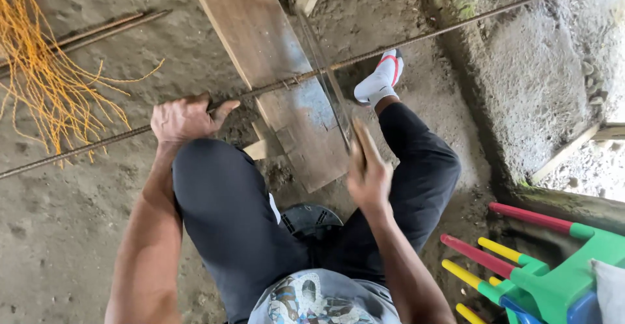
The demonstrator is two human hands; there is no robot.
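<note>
Left hand (184,119) on rebar (364,56), right hand (366,171) on hacksaw (325,77)

Black trousers (228,213), grey printed shirt (319,298), white sock (377,83).

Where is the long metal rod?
In the head view, the long ribbed metal rod runs slantwise from lower left to upper right, across the wooden plank. The left hand grips it beside the plank.

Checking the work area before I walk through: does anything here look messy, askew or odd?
A loose tangle of orange twine sprawls over the dirt floor at upper left. The wooden plank lies at a slant with the long steel bar across it. The left hand grips that bar; the right hand is motion-blurred on a saw.
</note>
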